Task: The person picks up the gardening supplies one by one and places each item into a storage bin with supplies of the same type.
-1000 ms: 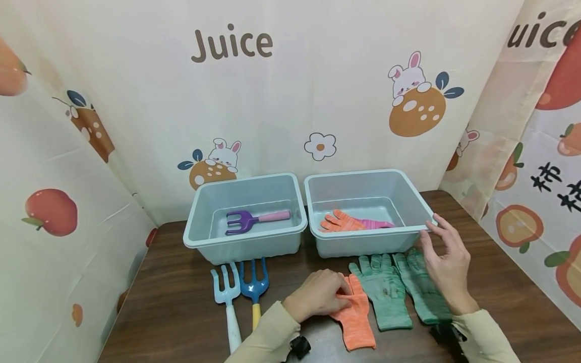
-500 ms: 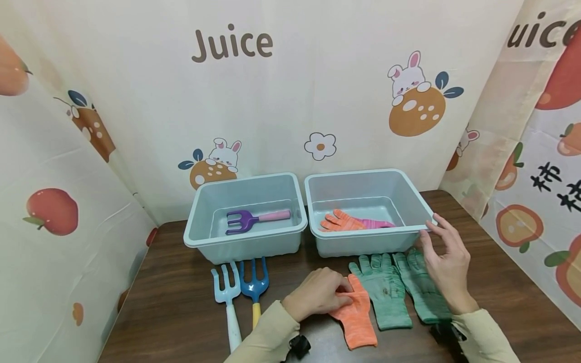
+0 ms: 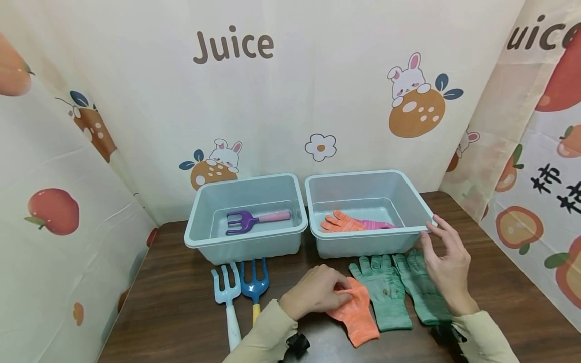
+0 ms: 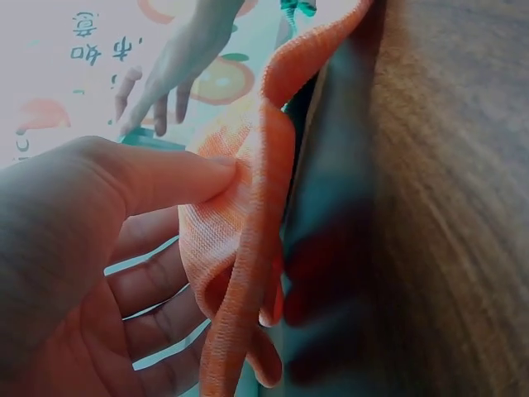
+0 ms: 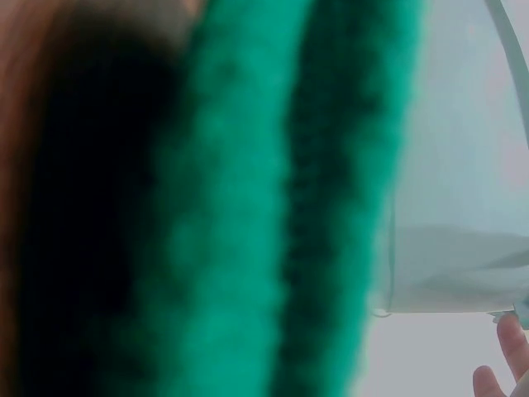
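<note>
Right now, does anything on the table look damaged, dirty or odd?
Yes: the green glove nearer the left hand has a dark smudge that stands out against lighter green; whether dirt or wear, I can't tell.

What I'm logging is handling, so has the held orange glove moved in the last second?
Yes: in the head view, the held glove has its cuff swung rightward, toward the nearer, unmoved green glove.

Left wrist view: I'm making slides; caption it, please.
A bare left hand pinches an orange knitted glove at a brown wood-grain tabletop, the right hand behind.
</note>
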The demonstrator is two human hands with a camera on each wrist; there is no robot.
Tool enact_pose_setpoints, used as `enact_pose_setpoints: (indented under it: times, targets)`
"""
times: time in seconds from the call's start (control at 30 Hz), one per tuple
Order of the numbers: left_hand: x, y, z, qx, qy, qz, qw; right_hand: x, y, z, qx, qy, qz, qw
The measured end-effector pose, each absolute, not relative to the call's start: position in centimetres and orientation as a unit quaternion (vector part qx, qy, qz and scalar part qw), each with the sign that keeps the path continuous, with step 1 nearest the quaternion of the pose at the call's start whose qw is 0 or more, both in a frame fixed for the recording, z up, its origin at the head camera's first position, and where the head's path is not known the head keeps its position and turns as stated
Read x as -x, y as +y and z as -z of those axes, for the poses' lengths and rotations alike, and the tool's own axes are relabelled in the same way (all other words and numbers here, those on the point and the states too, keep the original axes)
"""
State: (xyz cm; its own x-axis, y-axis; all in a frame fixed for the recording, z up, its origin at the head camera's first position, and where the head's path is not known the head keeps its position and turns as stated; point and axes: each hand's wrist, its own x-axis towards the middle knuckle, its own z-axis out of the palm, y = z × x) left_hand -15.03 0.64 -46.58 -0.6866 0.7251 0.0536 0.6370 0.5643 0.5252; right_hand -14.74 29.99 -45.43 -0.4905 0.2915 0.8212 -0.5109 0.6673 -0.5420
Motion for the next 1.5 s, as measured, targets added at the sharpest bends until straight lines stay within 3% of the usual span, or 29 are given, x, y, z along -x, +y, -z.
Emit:
enact_pose_setpoints:
  times: [0.43, 1.5]
  targets:
    - [15.1, 0.4, 46.1, -0.373, 0.877, -0.291, 0.084, 14.9, 30.1, 45.6, -0.071, -0.766, -0.401, 0.498]
    - [16.0, -0.7, 44.3, -0.355, 0.886, -0.297, 0.011, 14.9, 30.1, 45.8, -0.070, -0.766, -0.402, 0.496]
